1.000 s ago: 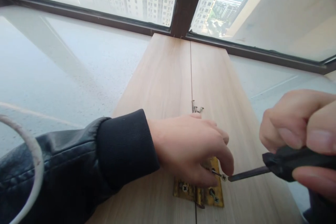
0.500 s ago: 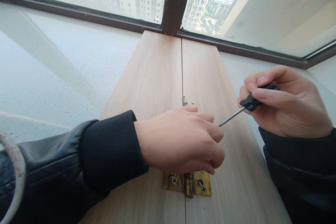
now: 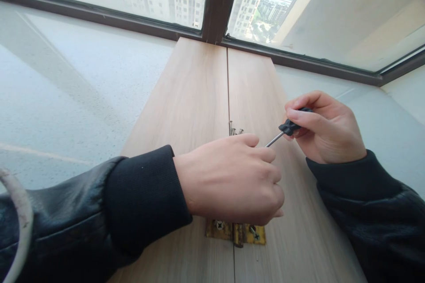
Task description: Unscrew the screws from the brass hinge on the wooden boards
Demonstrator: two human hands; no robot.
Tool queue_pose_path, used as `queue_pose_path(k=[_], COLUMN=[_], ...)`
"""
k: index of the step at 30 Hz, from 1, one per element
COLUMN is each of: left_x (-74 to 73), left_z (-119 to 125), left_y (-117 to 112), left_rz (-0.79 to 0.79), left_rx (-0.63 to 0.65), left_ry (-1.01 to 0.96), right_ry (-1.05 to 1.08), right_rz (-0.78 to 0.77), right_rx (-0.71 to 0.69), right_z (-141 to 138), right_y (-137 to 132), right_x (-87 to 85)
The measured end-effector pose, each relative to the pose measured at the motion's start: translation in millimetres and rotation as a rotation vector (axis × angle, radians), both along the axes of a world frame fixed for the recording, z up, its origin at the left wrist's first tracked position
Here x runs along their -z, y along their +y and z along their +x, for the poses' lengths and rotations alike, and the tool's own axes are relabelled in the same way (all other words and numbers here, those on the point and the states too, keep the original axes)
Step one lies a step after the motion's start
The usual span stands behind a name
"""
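My right hand (image 3: 325, 129) grips the black handle of a screwdriver (image 3: 288, 128) between thumb and fingers. Its metal shaft slants down to the left, and the tip is hidden behind my left hand (image 3: 232, 177). That hand is closed, back upward, fingers curled under; whatever they pinch is out of sight. Below it shows the lower part of a worn, brass-coloured hinge (image 3: 245, 233), lying across the seam of two boards. A screw (image 3: 219, 225) sits in its left leaf, and another screw (image 3: 255, 233) leans in the right leaf. The rest of the hinge is covered.
Several loose screws (image 3: 233, 130) lie near the seam, just beyond my left hand. The pale wooden boards (image 3: 195, 84) rest on a speckled white surface (image 3: 83, 93). Brown window frames (image 3: 217, 4) stand at the far end. A pale curved tube (image 3: 23, 219) crosses the left edge.
My right hand has moved left with the screwdriver, so more of the shaft is behind my left hand. The fingers of my left hand have curled in further.
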State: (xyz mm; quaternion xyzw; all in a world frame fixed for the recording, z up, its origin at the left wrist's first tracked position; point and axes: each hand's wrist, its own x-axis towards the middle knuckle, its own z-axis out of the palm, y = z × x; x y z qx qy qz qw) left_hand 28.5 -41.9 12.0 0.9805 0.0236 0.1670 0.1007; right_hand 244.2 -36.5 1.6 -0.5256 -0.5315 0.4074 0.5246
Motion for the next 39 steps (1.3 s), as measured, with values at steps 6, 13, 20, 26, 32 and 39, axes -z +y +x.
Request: queue_pose_path(k=[6, 13, 20, 26, 32, 39], left_x=[-2.1, -0.1, 1.0, 0.3, -0.5, 0.5], left_z=[-6, -9, -10, -11, -10, -9], left_y=[11, 11, 8, 8, 8, 7], left_rz=[-0.087, -0.128, -0.214, -0.207, -0.233, -0.198], left_rx=[-0.025, -0.012, -0.002, -0.003, 0.004, -0.006], left_ry=[0.004, -0.014, 0.056, 0.076, 0.086, 0.067], right_ry=[0.019, 0.012, -0.007, -0.031, -0.049, -0.062], right_rz=[-0.007, 0.014, 0.017, 0.029, 0.028, 0.023], right_rx=[0.069, 0.093, 0.051, 0.043, 0.041, 0.052], right_z=[-7, -9, -5, -6, -6, -7], right_y=[-1, -1, -1, -1, -2, -2], right_x=[-2.2, -3.4, -1.5, -0.8, -1.4, -2.4])
